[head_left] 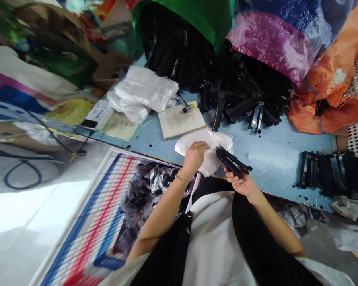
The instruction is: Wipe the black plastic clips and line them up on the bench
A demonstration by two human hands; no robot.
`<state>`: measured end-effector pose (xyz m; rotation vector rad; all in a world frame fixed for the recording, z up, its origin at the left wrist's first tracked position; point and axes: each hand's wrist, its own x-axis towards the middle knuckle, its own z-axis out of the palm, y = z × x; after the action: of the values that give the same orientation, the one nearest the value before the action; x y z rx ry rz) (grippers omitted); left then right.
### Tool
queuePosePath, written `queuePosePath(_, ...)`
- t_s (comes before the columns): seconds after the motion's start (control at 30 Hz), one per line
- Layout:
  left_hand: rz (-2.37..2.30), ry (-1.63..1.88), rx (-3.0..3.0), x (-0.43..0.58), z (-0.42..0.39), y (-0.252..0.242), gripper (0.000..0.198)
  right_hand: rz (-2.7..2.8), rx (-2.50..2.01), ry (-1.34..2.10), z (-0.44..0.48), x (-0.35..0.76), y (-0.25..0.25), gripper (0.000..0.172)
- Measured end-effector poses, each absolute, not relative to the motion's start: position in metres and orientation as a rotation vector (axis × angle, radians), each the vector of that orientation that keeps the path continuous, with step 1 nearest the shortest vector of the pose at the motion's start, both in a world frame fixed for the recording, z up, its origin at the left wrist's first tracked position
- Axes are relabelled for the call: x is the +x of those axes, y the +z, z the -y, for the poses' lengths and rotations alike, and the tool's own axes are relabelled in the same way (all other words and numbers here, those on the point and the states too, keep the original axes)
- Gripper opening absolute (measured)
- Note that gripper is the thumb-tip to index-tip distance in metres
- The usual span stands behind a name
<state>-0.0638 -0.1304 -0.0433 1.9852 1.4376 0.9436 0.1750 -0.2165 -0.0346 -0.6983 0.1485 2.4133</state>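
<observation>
Okay, counter [271, 151] is crowded. Far edge: green bag [193, 18] and purple-and-blue bag [280, 47], mouths toward the near edge, with a heap of black pieces [241, 93] spilling out of them. Orange sack [337, 89] sits toward the far right corner. Near the right end, a row of black pieces [307, 171] with some shiny metal faces. Left of centre: stack of white plastic bags [149, 87], then a thick pale pad [181, 123] with one small black piece [187, 108] on top. White box [100, 115] and a yellowish sheet [121, 126] lie farther left. Below the near edge on the left, striped container [86, 222] with crumpled dark plastic [137, 194] inside.

Black part [231, 161] is up in the right hand [241, 183], over the near edge around mid-length. Long and slim, two bars side by side with a narrow gap, slanting down toward the right. Upper end overlaps a thin white bag [210, 163]; can't tell if it touches. Right fingers are clamped on the part's lower side. Left hand [195, 157] has curled fingers on the white bag; can't tell whether they're pinching it.
</observation>
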Motion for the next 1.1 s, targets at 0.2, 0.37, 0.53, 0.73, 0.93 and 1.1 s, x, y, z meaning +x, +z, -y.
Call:
queuePosePath(0.2,-1.149,0.946,2.364,-0.046,0.168,-0.017,0.056,-0.249,-0.706,2.422,0.207,0.164,-0.029,0.028)
queuePosePath(0.37,-0.908,1.057,2.323,-0.035,0.197,-0.004,0.062,-0.215,-0.715,2.207,0.214,0.154,-0.026,0.026)
queuePosePath(0.53,-1.119,1.183,2.305,-0.041,0.193,-0.019,0.065,-0.035,-0.587,2.164,0.233,0.153,-0.025,0.015)
queuePosePath(0.73,-0.956,1.140,2.473,-0.028,0.209,-0.010,0.070,0.527,-1.070,1.888,0.216,0.151,-0.020,0.015)
queuePosePath(0.93,-0.767,0.876,2.479,-0.014,0.222,0.004,0.064,1.331,-1.586,1.090,0.222,0.155,0.005,0.005)
queuePosePath(1.1,-0.976,0.832,2.259,-0.071,0.246,0.039,0.038,1.662,-1.237,1.500,0.230,0.156,0.025,0.030)
